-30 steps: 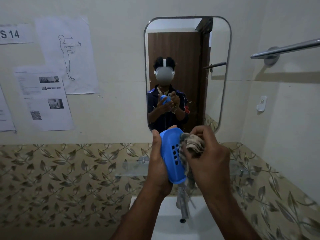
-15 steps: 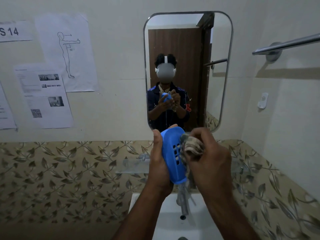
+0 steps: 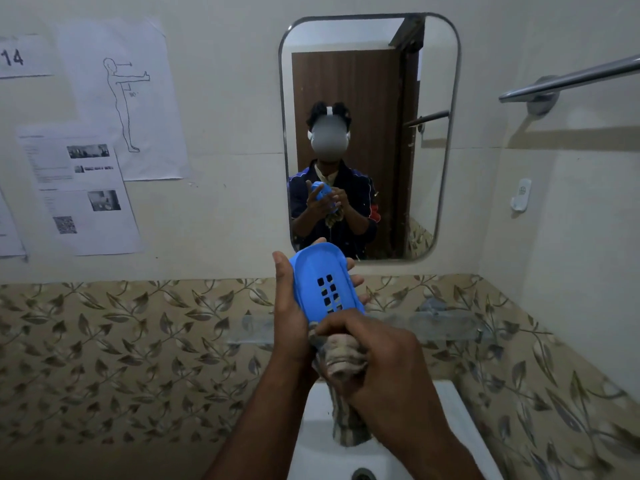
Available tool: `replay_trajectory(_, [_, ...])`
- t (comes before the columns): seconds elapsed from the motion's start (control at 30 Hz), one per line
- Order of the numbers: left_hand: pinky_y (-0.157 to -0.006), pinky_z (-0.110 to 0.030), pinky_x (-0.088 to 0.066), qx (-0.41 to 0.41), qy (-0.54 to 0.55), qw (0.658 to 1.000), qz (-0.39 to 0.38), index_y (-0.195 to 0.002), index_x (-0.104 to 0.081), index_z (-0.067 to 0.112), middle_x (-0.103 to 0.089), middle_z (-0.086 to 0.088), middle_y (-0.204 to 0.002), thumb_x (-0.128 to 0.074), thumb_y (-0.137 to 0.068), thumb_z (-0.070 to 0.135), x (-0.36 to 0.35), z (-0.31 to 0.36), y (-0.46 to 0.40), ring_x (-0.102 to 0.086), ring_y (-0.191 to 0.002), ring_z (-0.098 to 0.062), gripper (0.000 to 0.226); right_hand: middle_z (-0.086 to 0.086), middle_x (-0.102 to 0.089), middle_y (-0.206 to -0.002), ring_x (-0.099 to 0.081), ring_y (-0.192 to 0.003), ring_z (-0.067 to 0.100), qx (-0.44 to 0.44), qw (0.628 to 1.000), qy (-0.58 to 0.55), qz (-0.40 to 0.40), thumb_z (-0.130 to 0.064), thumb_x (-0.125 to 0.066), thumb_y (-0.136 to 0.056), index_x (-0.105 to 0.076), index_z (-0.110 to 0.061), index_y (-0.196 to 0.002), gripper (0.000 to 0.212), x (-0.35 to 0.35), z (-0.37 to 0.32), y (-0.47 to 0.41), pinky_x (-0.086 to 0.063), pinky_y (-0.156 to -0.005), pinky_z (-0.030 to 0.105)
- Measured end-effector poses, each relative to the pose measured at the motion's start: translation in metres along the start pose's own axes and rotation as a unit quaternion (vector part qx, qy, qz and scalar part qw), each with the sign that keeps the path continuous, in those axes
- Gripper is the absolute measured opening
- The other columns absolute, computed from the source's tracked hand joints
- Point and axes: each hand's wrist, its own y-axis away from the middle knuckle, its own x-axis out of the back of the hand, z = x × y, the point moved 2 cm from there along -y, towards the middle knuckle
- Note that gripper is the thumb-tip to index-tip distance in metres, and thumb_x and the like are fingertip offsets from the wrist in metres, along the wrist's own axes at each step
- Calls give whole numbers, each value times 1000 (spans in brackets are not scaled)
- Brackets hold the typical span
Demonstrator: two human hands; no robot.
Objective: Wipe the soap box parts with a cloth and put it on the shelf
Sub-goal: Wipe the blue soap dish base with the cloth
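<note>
Soap box part (image 3: 323, 285), blue and slotted, held upright above the white sink (image 3: 446, 403), probably so drips fall into the basin. Just behind the sink, glass shelf (image 3: 446, 327) on the wall, likely the destination. Left hand (image 3: 291, 306) above the sink, fingers curled round the part's back, thumb along its left edge. Right hand (image 3: 377, 351) nearer the sink, fingers clamped on a bunched cloth (image 3: 341, 362), pressed against the part's lower end, apparently mid-wipe.
</note>
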Motion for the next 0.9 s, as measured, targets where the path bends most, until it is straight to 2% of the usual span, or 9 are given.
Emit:
replay_trajectory(0.1, [-79,-41,-56,1,-1,1000,2,-118,-68,4,-71,-18,-97,-39,-76,79,-5,0,1,-66,-81,-27,90,-11,-65,-78,-62,-72,0,-17,999,8,46,8,-80,-67,-66,-22,-93,42,7,12,0,-50,-62,10])
replay_trajectory(0.2, [-86,-44,-53,7,12,1000,-6,-139,-55,7,-65,-19,-114,-47,-77,82,-11,-1,4,-64,-94,-29,98,-10,-67,-81,-62,-72,0,-60,991,43,109,6,-80,-70,-68,-18,-98,39,18,26,-8,-47,-65,4])
replay_trajectory(0.37, [-78,-38,-59,10,-18,999,-37,-134,-60,14,-71,-15,-107,-38,-86,70,-20,-8,7,-70,-92,-28,77,2,-71,-94,-69,-82,14,-11,983,84,166,-17,-69,-79,-68,-9,-110,32,23,15,-34,-60,-73,31])
replay_trajectory(0.43, [-81,-38,-59,6,-36,999,-33,-130,-63,13,-72,-15,-111,-40,-88,66,-23,-8,10,-70,-98,-28,72,5,-73,-103,-70,-93,17,-6,979,90,183,-20,-63,-81,-68,-6,-114,36,21,13,-39,-60,-82,33])
replay_trajectory(0.5, [-80,-37,-59,-9,-54,998,-40,-133,-61,15,-72,-14,-109,-40,-88,65,-22,-5,8,-70,-97,-26,71,6,-72,-108,-68,-101,17,4,978,107,177,-18,-63,-82,-67,-5,-117,38,17,14,-37,-56,-89,29])
replay_trajectory(0.6, [-64,-27,-57,-3,-45,997,-61,-124,-68,15,-72,-10,-84,-46,-86,67,-22,-3,7,-69,-72,-17,68,7,-70,-113,-63,-109,15,61,985,94,130,-16,-60,-83,-66,-7,-117,36,6,13,-28,-50,-97,27])
replay_trajectory(0.67, [-68,-30,-57,6,-15,998,-65,-129,-65,16,-68,-11,-87,-44,-89,67,-20,-3,5,-67,-74,-19,68,4,-69,-112,-60,-113,11,106,988,65,95,-10,-64,-81,-66,-10,-113,32,1,12,-21,-48,-100,29])
replay_trajectory(0.8, [-74,-36,-58,26,19,998,-55,-121,-72,18,-67,-16,-97,-34,-91,68,-14,-5,4,-67,-83,-25,69,1,-70,-104,-63,-102,9,138,984,65,89,-15,-66,-82,-63,-16,-109,27,4,18,-20,-54,-89,32])
replay_trajectory(0.9, [-73,-35,-61,37,-41,998,-39,-113,-73,14,-76,-15,-99,-24,-95,64,-12,-13,7,-74,-86,-26,73,6,-72,-104,-68,-94,17,57,979,58,190,-16,-58,-88,-68,-7,-115,30,15,24,-31,-58,-82,37])
